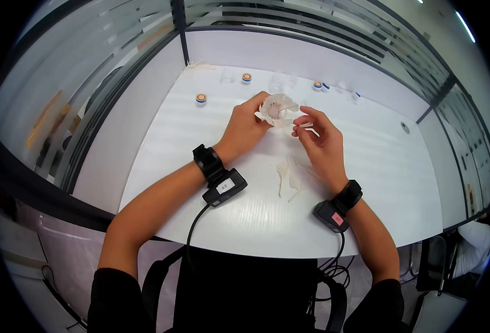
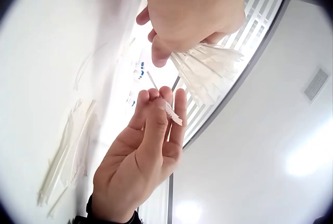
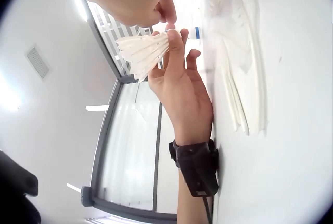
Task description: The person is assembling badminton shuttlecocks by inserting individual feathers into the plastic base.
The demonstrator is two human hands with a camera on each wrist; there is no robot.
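A white feather shuttlecock (image 1: 278, 109) is held in my left hand (image 1: 246, 127), its skirt opening turned up toward the head camera. In the right wrist view, the left thumb and fingers grip the shuttlecock (image 3: 143, 52) at its narrow end, which they partly hide. My right hand (image 1: 323, 143) is just beside the skirt. Between its thumb and fingers it pinches a small loose feather (image 2: 173, 114), with the thin quill poking out past the fingertips in the left wrist view. Below the hands, several loose feathers (image 1: 295, 180) lie on the white table (image 1: 245, 222).
Toward the back of the table stand small round pieces with blue bands, one at the left (image 1: 201, 99), another farther back (image 1: 247, 78) and more at the right (image 1: 318, 86). Low partition walls (image 1: 311, 55) enclose the table. Cables (image 1: 189, 233) run from both wrist cameras.
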